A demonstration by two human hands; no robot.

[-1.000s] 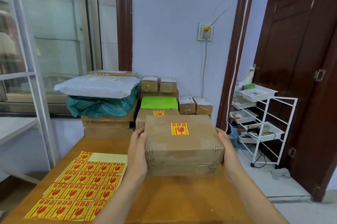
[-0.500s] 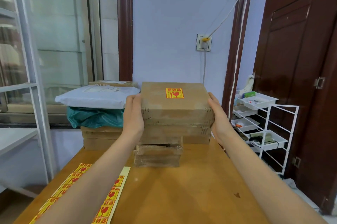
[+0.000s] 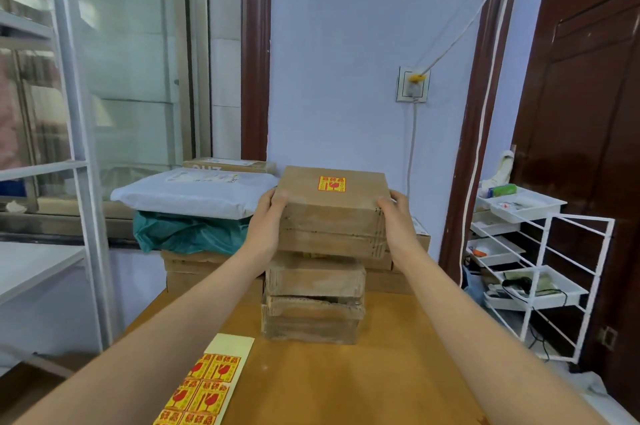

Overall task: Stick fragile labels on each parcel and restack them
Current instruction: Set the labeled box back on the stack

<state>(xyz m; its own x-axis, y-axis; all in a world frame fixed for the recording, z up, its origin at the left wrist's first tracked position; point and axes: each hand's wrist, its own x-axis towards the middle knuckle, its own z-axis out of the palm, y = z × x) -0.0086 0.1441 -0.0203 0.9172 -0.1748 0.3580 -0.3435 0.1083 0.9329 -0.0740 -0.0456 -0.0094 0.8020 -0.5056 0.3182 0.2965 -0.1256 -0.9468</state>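
Parcel [image 3: 332,206], labelled, had risen from the surface [image 3: 346,379] onto the stack [image 3: 313,300], left hand [image 3: 266,220] and right hand [image 3: 394,220] each with a grip clasping its sides, so restacking looked nearly done.

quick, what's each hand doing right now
Left hand: grips the left side of the labelled parcel, thumb on top.
Right hand: grips the parcel's right side.

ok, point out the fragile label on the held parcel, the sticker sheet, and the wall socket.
fragile label [image 3: 332,184], head view, middle of the sticker on the parcel top.
sticker sheet [image 3: 207,386], head view, printed stickers near its middle.
wall socket [image 3: 412,84], head view, centre of the plate.
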